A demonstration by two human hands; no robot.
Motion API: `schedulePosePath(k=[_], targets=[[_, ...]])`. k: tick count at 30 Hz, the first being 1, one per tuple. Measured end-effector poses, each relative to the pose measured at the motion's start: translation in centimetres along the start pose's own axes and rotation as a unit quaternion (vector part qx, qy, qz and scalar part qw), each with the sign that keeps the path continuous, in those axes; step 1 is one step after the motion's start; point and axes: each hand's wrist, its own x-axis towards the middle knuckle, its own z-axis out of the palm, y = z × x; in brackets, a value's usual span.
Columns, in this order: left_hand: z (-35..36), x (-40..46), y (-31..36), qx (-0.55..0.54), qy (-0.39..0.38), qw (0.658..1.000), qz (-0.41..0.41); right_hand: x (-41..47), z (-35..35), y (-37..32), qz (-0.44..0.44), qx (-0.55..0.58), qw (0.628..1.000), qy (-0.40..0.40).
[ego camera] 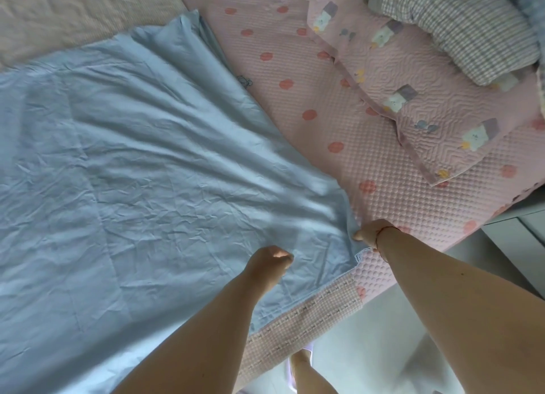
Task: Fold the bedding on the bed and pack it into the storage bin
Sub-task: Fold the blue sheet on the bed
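Note:
A wide light blue sheet [132, 157] lies spread and creased over the left and middle of the bed. My right hand [370, 233] pinches the sheet's near right corner at the bed's front edge. My left hand [269, 261] is curled into a fist and rests on the sheet a little to the left of that corner; whether it grips cloth I cannot tell. Under the sheet lies a pink quilted pad [339, 104] with red flower dots.
A pink quilted pillowcase [413, 98] and a grey checked pillow [460, 30] lie at the bed's far right. A beige blanket [73, 13] covers the far left. Pale floor [383, 349] and a white cabinet [519, 231] are to the right; no storage bin shows.

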Motion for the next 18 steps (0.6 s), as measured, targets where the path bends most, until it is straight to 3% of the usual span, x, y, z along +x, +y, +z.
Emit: schedulePosePath(k=[7,10,12,16,18], targets=[[0.4,-0.1,-1.1,0.031,0.000,1.000,0.007,0.2,0.6,1.0,0.011,0.012,1.000,-0.018],[0.3,-0.3,-1.1,0.029,0.001,0.999,0.018,1.0,0.2,0.9,-0.030,-0.036,0.994,0.096],[0.1,-0.6,-1.2,0.027,0.005,0.999,0.021,0.8,-0.1,0.7,-0.060,0.029,0.989,0.131],[-0.6,-1.7,-1.0,0.006,0.040,0.998,0.052,-0.8,-0.1,-1.2,-0.210,0.150,0.965,0.056],[-1.1,-2.4,-0.6,-0.019,0.047,0.996,0.079,-1.6,0.3,-3.0,-0.235,0.201,0.951,-0.001]])
